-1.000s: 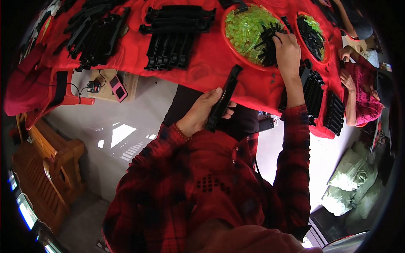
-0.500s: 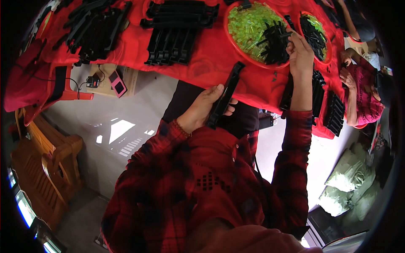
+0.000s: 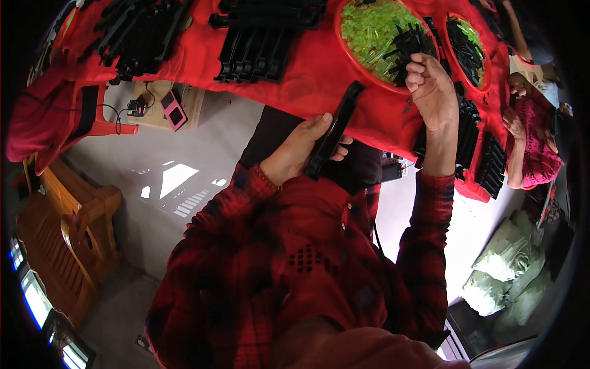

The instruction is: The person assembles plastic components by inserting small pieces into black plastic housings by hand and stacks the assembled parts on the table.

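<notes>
My left hand (image 3: 305, 142) is closed round a long black plastic bar (image 3: 335, 129), holding it tilted in front of my body, its upper end near the red tablecloth's edge. My right hand (image 3: 433, 92) is raised at the near rim of a red basin (image 3: 345, 43), fingers curled together. Whatever those fingers hold, if anything, is hidden. Inside the basin are yellow-green translucent pieces (image 3: 375, 24) and, on its right side, a heap of small black pieces (image 3: 409, 46).
Black bars (image 3: 258, 52) lie in stacks on the red cloth (image 3: 313, 67), with a looser pile (image 3: 141, 37) farther left. A second red basin (image 3: 487, 83) holds similar pieces. Another person's arm (image 3: 515, 135) is at the right. A wooden chair (image 3: 67, 240) stands at the left.
My right hand has drawn slightly back towards me and its fingers have curled in; the small black piece seen at its fingertips no longer shows. My left hand still holds the bar. The view has shifted slightly.
</notes>
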### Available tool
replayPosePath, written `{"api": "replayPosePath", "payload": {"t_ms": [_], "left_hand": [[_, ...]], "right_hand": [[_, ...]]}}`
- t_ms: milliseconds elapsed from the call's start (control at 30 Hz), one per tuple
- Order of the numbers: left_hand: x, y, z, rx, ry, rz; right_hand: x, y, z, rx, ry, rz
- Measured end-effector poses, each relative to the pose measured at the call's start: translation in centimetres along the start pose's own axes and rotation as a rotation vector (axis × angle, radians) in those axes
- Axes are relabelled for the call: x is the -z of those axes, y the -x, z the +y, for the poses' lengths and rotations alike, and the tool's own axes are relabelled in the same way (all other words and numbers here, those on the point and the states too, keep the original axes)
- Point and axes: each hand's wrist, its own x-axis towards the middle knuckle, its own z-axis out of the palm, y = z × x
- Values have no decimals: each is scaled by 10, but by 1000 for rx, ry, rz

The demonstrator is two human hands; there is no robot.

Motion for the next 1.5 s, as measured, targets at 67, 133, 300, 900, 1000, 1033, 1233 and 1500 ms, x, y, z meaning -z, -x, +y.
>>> {"api": "replayPosePath", "payload": {"t_ms": [67, 133, 300, 900, 1000, 1033, 1233, 1500], "left_hand": [[-1, 1, 1, -5, -4, -11], [-2, 2, 3, -4, -12, -5], [-5, 6, 6, -12, -51, 40], [-21, 10, 11, -230, -233, 81], [-22, 8, 10, -275, -226, 88], [-22, 7, 9, -310, -220, 94], [-26, 3, 9, -364, -187, 110], [-23, 0, 5, -385, -218, 135]], "right_hand": [[-8, 10, 5, 7, 80, -9], [-12, 17, 8, -14, 148, -41], [-32, 31, 20, -64, 296, -88], [-54, 71, 62, -266, 260, 133], [-60, 74, 70, -254, 247, 220], [-58, 75, 72, -257, 245, 221], [-57, 81, 84, -208, 299, 217], [-64, 87, 93, -152, 350, 256]]}}
